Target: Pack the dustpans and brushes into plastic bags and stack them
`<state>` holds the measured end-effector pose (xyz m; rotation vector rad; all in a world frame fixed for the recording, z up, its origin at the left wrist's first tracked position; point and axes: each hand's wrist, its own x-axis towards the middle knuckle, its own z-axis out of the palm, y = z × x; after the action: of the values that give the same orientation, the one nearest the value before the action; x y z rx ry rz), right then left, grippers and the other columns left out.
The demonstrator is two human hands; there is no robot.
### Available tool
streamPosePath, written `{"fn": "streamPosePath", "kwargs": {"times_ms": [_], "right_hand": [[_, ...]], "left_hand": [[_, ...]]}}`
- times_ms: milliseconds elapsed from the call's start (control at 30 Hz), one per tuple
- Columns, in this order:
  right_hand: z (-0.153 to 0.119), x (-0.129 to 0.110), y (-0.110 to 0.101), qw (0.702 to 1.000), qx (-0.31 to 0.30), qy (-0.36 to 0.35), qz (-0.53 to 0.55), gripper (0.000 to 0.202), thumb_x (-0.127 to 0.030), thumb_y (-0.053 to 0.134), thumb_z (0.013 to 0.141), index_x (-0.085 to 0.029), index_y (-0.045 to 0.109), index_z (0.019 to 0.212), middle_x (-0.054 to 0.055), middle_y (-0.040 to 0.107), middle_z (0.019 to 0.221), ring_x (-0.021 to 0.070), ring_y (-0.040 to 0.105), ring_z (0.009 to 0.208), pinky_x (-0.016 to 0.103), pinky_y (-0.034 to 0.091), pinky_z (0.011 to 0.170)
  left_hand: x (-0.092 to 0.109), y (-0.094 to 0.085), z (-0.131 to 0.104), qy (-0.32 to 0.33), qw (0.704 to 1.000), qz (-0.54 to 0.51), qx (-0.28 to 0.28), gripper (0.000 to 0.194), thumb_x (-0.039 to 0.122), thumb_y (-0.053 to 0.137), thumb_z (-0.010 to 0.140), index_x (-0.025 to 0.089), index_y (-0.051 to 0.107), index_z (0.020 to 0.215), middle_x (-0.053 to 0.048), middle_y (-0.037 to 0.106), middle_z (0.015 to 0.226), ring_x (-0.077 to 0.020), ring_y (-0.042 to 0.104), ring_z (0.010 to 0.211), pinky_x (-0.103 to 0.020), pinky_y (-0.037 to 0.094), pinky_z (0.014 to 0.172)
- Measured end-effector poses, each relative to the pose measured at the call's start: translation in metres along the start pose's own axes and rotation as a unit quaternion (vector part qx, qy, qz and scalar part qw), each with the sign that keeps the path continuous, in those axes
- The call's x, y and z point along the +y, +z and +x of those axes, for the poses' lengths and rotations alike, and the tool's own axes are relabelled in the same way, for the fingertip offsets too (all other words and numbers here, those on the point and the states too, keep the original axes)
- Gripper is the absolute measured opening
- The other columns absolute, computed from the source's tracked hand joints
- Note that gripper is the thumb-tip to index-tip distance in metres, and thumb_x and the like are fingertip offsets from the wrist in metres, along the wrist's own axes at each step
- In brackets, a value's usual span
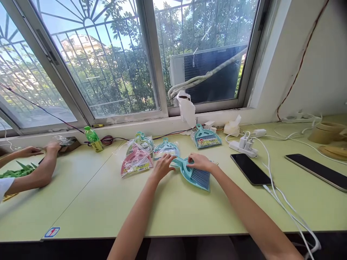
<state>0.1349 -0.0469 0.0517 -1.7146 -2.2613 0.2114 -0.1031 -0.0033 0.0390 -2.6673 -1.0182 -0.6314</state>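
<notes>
A teal dustpan (185, 176) lies on the table in front of me, with a small blue-bristled brush (201, 177) resting in it. My left hand (163, 166) is closed at the dustpan's handle end, thumb and fingers around it. From the other side, my right hand (200, 162) pinches the brush near its handle, just above the pan. Behind my left hand are a pink dustpan set (137, 159) in clear wrap and a teal wrapped set (166, 147). Another teal wrapped set (207, 137) lies farther back, beyond my right hand.
To the right are a black phone (252, 169), a second phone (317, 170) and a power strip (243, 148) with trailing white cables. A green-capped bottle (93, 139) stands at back left. Another person's arms (35, 177) rest at far left, near green leafy items (20, 170).
</notes>
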Motion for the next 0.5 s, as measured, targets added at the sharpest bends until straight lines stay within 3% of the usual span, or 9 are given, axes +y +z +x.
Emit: {"fn": "streamPosePath", "kwargs": {"times_ms": [167, 500], "right_hand": [[0.001, -0.005, 0.008, 1.000, -0.001, -0.020, 0.024, 0.018, -0.038, 0.063, 0.080, -0.021, 0.063, 0.088, 0.004, 0.065, 0.099, 0.0192, 0.061, 0.093, 0.025, 0.040, 0.073], [0.006, 0.008, 0.014, 0.997, -0.002, -0.048, 0.065, 0.021, -0.041, 0.065, 0.079, -0.022, 0.063, 0.087, 0.005, 0.064, 0.097, 0.0196, 0.059, 0.092, 0.027, 0.040, 0.074]], "left_hand": [[0.014, 0.015, -0.001, 0.111, 0.989, 0.097, 0.003, 0.035, 0.009, 0.053, 0.086, 0.022, 0.054, 0.118, -0.008, 0.057, 0.120, -0.0223, 0.053, 0.111, -0.035, 0.045, 0.090], [0.009, 0.020, -0.003, 0.158, 0.982, 0.103, 0.007, 0.032, 0.011, 0.047, 0.091, 0.019, 0.057, 0.121, -0.010, 0.059, 0.125, -0.0209, 0.058, 0.106, -0.037, 0.044, 0.094]]}}
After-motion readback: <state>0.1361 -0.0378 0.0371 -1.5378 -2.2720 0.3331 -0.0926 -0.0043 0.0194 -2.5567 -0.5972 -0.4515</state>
